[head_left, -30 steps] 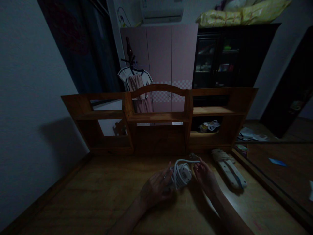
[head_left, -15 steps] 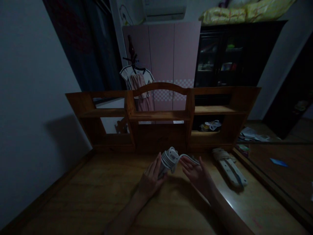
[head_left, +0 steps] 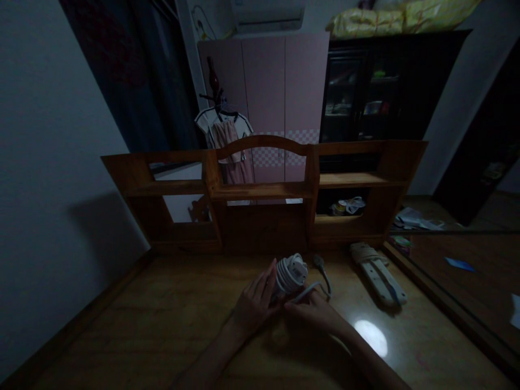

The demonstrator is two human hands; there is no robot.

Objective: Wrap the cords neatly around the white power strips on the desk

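My left hand [head_left: 255,300] grips a white power strip [head_left: 290,272] with its white cord wound around it, held just above the wooden desk [head_left: 162,325]. My right hand [head_left: 314,311] is closed on the loose end of the cord [head_left: 312,287] below the strip. The cord's plug [head_left: 319,262] sticks out to the right of the strip. The room is dim.
A second power strip [head_left: 379,273] with a wound cord lies on the desk to the right. A wooden shelf unit [head_left: 264,189] stands along the desk's back edge, with small items [head_left: 347,207] in its right compartment. A wall runs along the left.
My right hand has dropped from beside the strip to under it, pulling the cord down and around. The strip has turned slightly in my left hand.
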